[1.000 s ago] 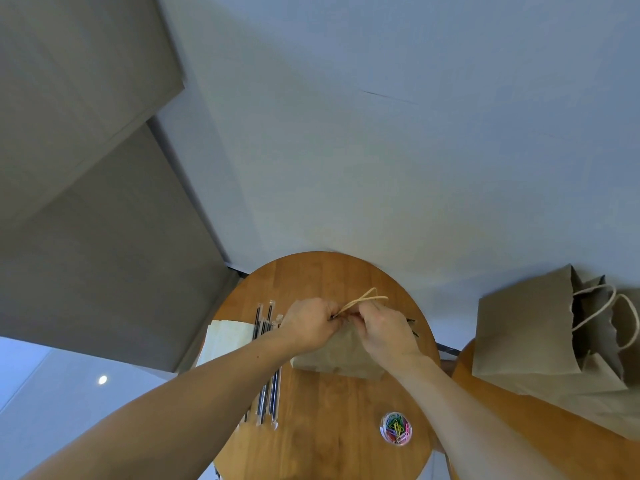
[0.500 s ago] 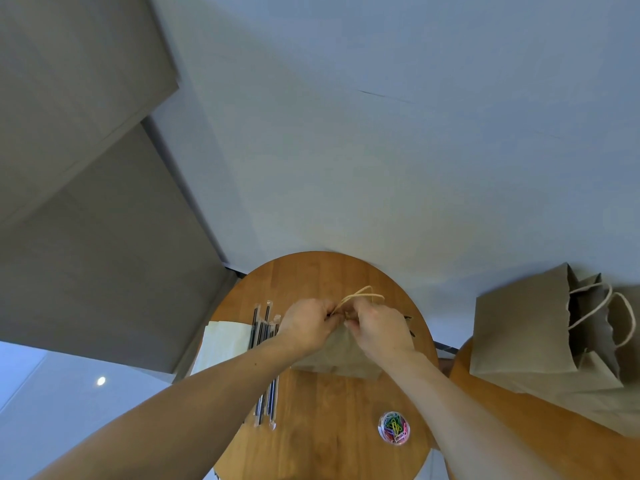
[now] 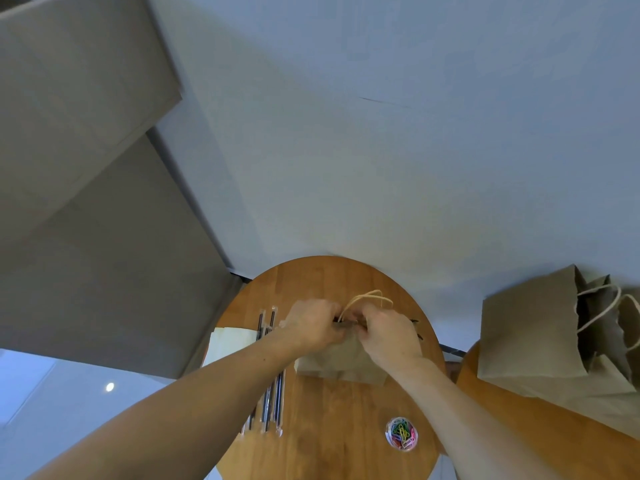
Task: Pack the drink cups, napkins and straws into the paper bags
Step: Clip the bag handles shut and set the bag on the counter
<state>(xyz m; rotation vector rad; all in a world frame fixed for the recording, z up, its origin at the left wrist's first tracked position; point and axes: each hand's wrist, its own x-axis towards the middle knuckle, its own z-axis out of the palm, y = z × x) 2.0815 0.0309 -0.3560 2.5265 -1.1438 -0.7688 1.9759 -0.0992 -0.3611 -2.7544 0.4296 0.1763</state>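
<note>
A brown paper bag [image 3: 341, 363] stands on the round wooden table [image 3: 332, 427], its twine handles [image 3: 367, 299] sticking up behind my fingers. My left hand [image 3: 311, 323] and my right hand [image 3: 388, 336] meet at the bag's top edge and pinch it closed between them. Several wrapped black straws [image 3: 272, 403] lie to the left of the bag, partly under my left forearm. A pale napkin stack [image 3: 228, 342] sits at the table's left edge. No drink cup is visible; the bag's inside is hidden.
A small clear tub of coloured paper clips [image 3: 401, 433] sits near the front right of the table. More brown paper bags [image 3: 540, 336] with twine handles stand on a second wooden table [image 3: 554, 441] to the right. A wall lies just behind.
Both hands stayed at the bag's top edge, shifting only slightly. The view tilted a little.
</note>
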